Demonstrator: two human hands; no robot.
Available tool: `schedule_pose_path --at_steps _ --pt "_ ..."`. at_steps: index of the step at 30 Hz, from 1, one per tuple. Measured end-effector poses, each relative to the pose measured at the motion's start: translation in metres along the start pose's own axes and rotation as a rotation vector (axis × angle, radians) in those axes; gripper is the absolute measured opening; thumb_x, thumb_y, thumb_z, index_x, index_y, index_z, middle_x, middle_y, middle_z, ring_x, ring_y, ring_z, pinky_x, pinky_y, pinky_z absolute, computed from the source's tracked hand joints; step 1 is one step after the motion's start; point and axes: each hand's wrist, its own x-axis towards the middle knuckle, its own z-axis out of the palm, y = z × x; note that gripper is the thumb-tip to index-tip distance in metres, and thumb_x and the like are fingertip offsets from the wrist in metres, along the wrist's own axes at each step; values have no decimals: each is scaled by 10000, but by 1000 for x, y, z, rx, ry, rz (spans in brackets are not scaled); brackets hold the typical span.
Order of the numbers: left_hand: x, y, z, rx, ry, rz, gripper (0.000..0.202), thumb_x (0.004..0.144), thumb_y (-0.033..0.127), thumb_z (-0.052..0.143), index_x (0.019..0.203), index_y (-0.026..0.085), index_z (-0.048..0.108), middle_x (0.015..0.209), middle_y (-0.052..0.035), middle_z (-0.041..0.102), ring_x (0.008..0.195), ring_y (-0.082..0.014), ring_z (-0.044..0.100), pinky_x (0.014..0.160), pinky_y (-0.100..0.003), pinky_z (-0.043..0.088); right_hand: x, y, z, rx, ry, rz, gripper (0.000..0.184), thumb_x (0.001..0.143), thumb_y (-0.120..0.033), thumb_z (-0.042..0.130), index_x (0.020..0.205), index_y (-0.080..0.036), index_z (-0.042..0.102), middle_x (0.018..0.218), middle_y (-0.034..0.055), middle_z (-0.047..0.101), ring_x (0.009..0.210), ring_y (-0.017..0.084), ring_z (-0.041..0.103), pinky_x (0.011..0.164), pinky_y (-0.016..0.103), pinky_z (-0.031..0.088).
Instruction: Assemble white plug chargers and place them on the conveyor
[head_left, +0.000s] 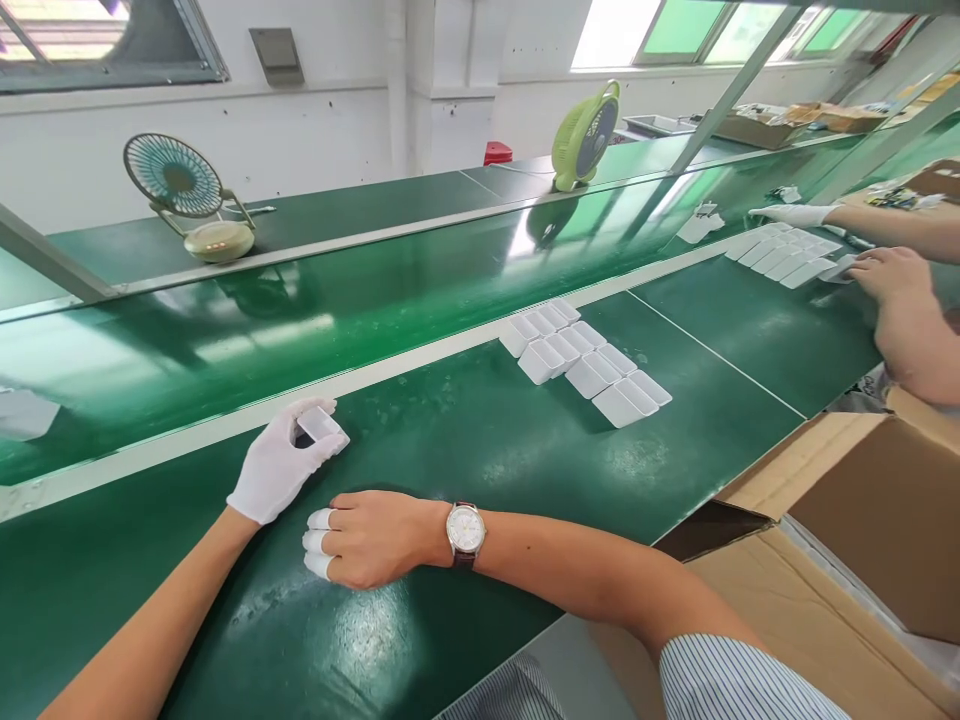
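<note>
My left hand [274, 463], in a white glove, is closed around a small clear-white plastic box [321, 428] near the raised pale strip of the bench. Its thumb and fingers grip the sides of the box. My right hand [375, 540] is just nearer to me, back up, fingers loosely bent and slightly apart, with white finger cots on several fingertips. It appears to hold nothing; its palm and thumb are hidden. A wristwatch [466, 528] is on the right wrist. Beyond it, similar white plastic boxes [626, 398] stand in close rows on the green bench [450, 440].
A co-worker's hands [896, 275] are at another group of boxes [784, 255] at the far right. Open cardboard cartons [862, 520] stand at the bench's right edge. A folding fan [180, 190] and a green fan [585, 135] stand at the back. A white piece [26, 413] lies far left.
</note>
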Motion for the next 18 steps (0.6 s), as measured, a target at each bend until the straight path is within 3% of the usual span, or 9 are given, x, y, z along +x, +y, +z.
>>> schedule_pose_path --at_steps 6,10,14,18 --pt "-4 2 -1 48 -57 103 636 761 416 636 1358 232 515 1316 -38 661 1186 -267 623 1032 -394 482 -1 -1 -1 -6 44 19 269 1009 -148 408 948 -142 671 886 62 691 943 194 631 716 319 421" --pt "-5 3 7 45 28 79 701 666 317 717 1332 220 519 1303 -43 662 1172 -257 637 1039 -395 492 -1 -2 -4 -18 42 27 219 1006 -184 455 937 -153 660 915 76 696 944 195 632 746 320 450" --pt "-6 2 15 62 103 39 549 715 325 708 1243 228 590 1247 -44 685 1129 -256 660 1019 -409 515 -2 -4 -2 -7 32 33 172 993 -189 492 963 -168 659 930 91 710 999 202 629 852 347 476" --pt "-7 0 15 40 86 82 572 739 264 676 1299 241 560 1250 -45 681 1137 -245 654 1065 -417 485 -3 -5 -1 21 20 55 178 985 -180 491 1000 -141 665 951 99 712 1020 211 634 908 356 485"
